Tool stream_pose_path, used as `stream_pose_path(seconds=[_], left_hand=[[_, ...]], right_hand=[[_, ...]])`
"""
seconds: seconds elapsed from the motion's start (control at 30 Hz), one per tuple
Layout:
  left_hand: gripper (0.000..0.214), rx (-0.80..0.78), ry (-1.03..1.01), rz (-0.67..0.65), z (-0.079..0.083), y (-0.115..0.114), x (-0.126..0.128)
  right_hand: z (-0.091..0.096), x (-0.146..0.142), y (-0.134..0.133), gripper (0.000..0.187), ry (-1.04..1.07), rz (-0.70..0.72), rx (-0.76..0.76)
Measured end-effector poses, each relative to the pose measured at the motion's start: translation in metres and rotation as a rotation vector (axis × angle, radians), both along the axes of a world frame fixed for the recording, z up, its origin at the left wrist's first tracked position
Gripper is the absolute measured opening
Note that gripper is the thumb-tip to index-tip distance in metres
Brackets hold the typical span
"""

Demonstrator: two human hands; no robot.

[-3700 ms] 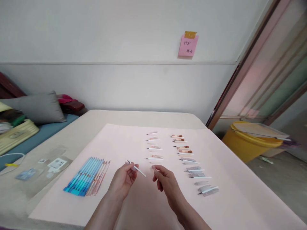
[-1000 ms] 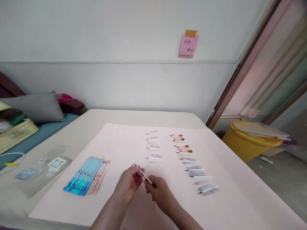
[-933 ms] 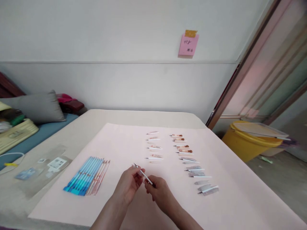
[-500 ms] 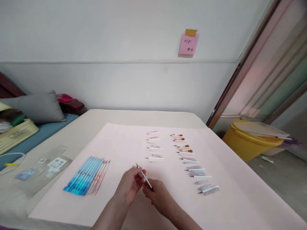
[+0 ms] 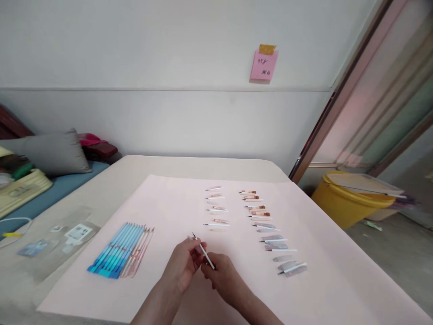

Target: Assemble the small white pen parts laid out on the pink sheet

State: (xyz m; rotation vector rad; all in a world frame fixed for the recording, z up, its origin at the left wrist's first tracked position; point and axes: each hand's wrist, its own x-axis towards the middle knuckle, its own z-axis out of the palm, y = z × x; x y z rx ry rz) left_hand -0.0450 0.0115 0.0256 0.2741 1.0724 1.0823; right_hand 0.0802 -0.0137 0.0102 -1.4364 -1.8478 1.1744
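A white pen refill [image 5: 204, 253] with a dark tip slants between my hands over the pink sheet [image 5: 182, 207]. My left hand [image 5: 185, 262] is closed, its thumb and fingers pinching the refill near the tip. A pale piece beside the refill at those fingertips is too small to name. My right hand [image 5: 223, 273] is closed around the refill's lower end; its curled fingers hide whatever else they may hold. To the right lie grey pen parts [image 5: 286, 266] with white refills across them, and brown-ended pen parts [image 5: 260, 214]. A column of pinkish pen parts [image 5: 219, 221] lies beyond my hands.
A row of blue pens [image 5: 117, 250] lies at the left, with pink pens [image 5: 138, 253] beside them. Clear plastic packaging [image 5: 76, 232] rests on the table's left side. A yellow bin [image 5: 348, 198] stands off the right edge. A pink note [image 5: 264, 65] is taped to the wall.
My hands and the refill hold nearly the same pose. The whole view has shifted slightly, so the table things appear a little further left and lower.
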Motion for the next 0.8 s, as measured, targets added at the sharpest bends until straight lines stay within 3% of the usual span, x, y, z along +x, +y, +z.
stream_pose_path(seconds=[0.23,0.57,0.8], left_hand=[[0.013,0.012,-0.023,0.036,0.000,0.006,-0.008],[0.015,0.004,-0.009,0.106,0.003,0.013,-0.020],[0.012,0.019,-0.009,0.059,0.000,0.008,-0.014]], right_hand=[[-0.001,0.000,0.000,0.021,0.104,-0.056,-0.056],[-0.004,0.002,0.005,0.014,0.258,-0.124,-0.127],[-0.005,0.002,0.006,0.016,0.298,-0.135,-0.136]])
